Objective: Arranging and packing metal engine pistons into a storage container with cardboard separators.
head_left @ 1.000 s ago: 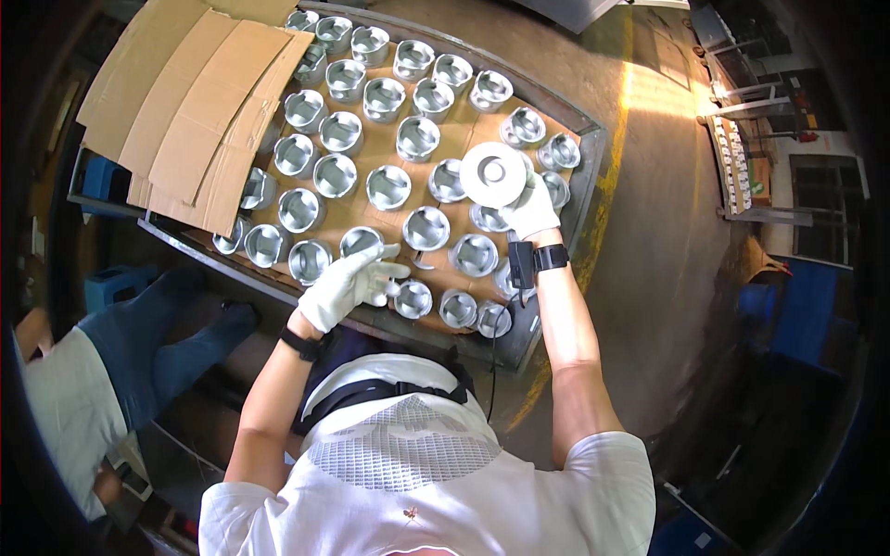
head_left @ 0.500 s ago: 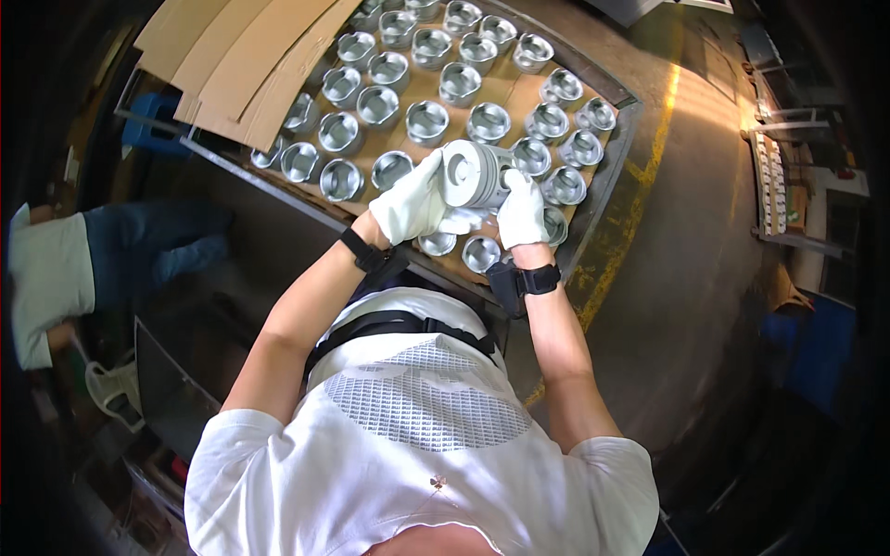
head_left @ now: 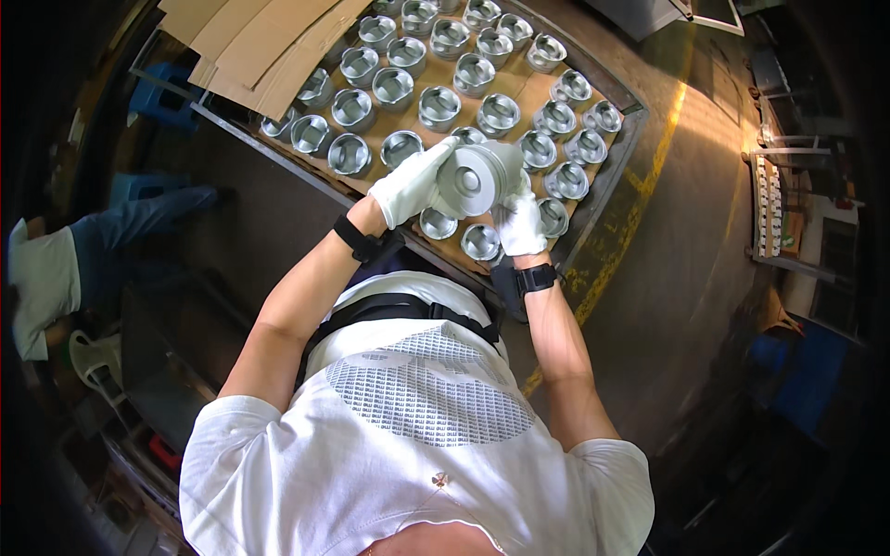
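Observation:
A silvery metal piston (head_left: 473,181) is held up between my two gloved hands, its round crown with a ringed centre turned toward me and its grooved side to the right. My left hand (head_left: 414,185), in a white glove, grips the piston's left edge. On the other side my right hand (head_left: 521,222), also white-gloved, has its fingers closed round the piston's skirt; part of them is hidden behind it. Below and around stand several more pistons (head_left: 438,108), open ends up, on a brown cardboard sheet (head_left: 505,79).
The cardboard lies in a metal-framed cart (head_left: 626,116). Stacked cardboard sheets (head_left: 255,46) cover its far left corner. A person (head_left: 56,278) is at the left, near a blue stool (head_left: 165,97). A yellow floor line (head_left: 663,139) runs along the right, with a rack (head_left: 768,208) beyond.
The piston has turned in my hands so its crown faces me more fully. My right hand has shifted slightly lower beside it. The person at the left has moved their legs.

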The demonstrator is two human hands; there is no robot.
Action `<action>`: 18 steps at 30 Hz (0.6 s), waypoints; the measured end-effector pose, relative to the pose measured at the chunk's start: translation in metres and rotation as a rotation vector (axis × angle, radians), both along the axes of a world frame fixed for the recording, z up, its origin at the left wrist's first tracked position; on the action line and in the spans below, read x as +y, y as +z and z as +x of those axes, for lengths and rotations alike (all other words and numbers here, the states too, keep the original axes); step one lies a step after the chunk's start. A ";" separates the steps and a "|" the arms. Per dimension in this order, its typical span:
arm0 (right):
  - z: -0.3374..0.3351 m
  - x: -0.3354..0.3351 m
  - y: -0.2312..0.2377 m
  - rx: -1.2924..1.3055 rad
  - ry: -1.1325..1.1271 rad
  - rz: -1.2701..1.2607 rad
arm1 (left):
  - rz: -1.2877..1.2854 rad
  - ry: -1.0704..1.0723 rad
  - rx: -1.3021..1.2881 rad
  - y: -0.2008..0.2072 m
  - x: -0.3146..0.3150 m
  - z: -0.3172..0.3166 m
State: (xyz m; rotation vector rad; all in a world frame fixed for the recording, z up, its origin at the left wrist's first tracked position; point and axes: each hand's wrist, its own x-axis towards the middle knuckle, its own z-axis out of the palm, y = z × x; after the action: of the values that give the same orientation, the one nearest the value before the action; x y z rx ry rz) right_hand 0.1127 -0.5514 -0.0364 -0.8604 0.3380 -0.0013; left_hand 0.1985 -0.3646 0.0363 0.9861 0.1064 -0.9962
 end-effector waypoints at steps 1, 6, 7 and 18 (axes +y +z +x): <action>-0.001 -0.001 -0.003 -0.002 0.004 0.001 | 0.001 0.004 -0.002 -0.003 0.002 0.000; 0.003 0.014 0.025 -0.068 0.066 -0.279 | -0.164 0.025 0.276 -0.050 0.014 0.005; 0.004 0.015 0.029 -0.068 0.070 -0.277 | -0.162 0.029 0.276 -0.058 0.016 0.005; 0.008 0.018 0.038 0.011 0.233 -0.858 | -0.305 -0.081 0.392 -0.047 0.009 0.010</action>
State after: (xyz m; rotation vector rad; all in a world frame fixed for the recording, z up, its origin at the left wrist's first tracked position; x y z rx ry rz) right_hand 0.1208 -0.5330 0.0013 -1.7468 0.2397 0.0793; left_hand 0.2090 -0.3560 -0.0105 0.5122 0.2334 -1.2312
